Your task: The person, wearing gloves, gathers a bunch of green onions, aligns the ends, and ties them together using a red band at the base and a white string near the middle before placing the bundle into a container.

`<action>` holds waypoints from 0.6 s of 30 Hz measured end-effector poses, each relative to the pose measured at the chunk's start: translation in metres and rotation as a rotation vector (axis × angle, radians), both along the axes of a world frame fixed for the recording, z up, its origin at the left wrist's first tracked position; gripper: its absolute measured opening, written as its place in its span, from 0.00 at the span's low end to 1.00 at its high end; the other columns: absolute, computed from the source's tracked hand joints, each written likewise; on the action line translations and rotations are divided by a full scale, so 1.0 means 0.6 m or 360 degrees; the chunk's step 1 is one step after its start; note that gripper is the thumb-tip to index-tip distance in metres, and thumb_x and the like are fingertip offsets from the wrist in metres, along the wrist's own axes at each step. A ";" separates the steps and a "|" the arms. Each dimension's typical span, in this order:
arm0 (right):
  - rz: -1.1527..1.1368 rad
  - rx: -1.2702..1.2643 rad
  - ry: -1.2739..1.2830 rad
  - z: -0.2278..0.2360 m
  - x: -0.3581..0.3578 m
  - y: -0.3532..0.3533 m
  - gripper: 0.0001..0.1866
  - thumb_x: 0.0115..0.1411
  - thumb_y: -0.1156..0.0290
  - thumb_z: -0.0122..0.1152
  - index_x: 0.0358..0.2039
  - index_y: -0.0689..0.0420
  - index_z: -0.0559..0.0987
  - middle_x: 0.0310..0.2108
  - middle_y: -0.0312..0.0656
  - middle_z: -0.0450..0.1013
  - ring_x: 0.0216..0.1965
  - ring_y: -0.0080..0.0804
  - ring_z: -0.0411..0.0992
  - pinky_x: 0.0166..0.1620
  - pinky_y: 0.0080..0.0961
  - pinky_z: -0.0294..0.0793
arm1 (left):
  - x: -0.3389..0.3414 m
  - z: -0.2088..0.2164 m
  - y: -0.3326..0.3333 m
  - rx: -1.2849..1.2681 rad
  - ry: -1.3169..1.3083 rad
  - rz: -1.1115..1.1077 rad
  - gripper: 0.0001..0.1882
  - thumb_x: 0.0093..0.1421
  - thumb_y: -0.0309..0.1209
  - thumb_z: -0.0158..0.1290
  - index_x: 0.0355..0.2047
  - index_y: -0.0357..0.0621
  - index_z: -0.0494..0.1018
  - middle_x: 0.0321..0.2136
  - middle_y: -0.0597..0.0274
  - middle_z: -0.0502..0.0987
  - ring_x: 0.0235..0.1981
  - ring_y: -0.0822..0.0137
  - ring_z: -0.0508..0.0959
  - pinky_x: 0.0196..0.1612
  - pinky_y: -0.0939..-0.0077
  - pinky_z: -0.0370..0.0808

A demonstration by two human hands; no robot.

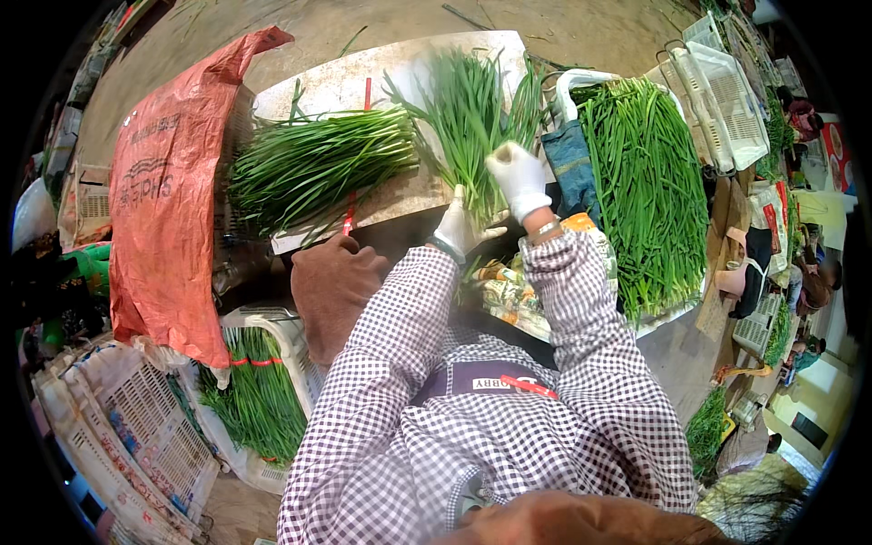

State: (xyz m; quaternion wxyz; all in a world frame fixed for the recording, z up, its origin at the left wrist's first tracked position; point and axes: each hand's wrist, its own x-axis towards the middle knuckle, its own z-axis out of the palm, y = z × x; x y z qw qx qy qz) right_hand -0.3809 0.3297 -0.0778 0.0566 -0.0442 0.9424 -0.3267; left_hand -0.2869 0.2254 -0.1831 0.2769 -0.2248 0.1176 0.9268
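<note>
A loose bunch of garlic chives (465,109) fans out over the pale board, its leaf tips pointing away from me and blurred by motion. White-gloved, my left hand (459,227) is closed around the stem ends of this bunch, thumb and fingers on either side. My right hand (520,180), also in a white glove, is closed at the bunch's right side; what its fingertips pinch, if anything, is hidden. To the left, a thicker pile of garlic chives (322,163) lies sideways across a red strap (350,213).
At the right stands a white crate packed with chives (645,191), a blue cloth (570,168) at its edge. A red woven sack (168,200) hangs at the left, above a crate with tied chives (254,400). White baskets (150,427) lean at lower left.
</note>
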 end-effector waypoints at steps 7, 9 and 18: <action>-0.0009 0.0337 -0.0396 -0.028 0.060 0.002 0.20 0.53 0.52 0.65 0.33 0.56 0.78 0.31 0.50 0.78 0.35 0.49 0.77 0.40 0.38 0.74 | 0.003 0.016 0.013 0.0181 0.0316 0.0071 0.23 0.70 0.45 0.37 0.60 0.48 0.64 0.56 0.58 0.71 0.54 0.56 0.72 0.55 0.51 0.70; 0.0011 0.0401 -0.0397 -0.023 0.061 -0.001 0.21 0.53 0.50 0.65 0.35 0.57 0.77 0.32 0.53 0.77 0.36 0.53 0.76 0.40 0.41 0.74 | 0.007 -0.012 0.013 0.0067 0.0327 0.0042 0.23 0.70 0.42 0.37 0.59 0.44 0.64 0.55 0.56 0.71 0.54 0.55 0.73 0.55 0.53 0.70; -0.0082 0.0505 -0.0379 -0.037 0.047 0.009 0.18 0.56 0.58 0.61 0.40 0.58 0.76 0.35 0.55 0.78 0.39 0.55 0.76 0.44 0.45 0.75 | 0.007 0.020 0.011 -0.0026 0.0040 0.0074 0.19 0.66 0.34 0.38 0.53 0.38 0.66 0.48 0.51 0.74 0.49 0.52 0.75 0.53 0.54 0.73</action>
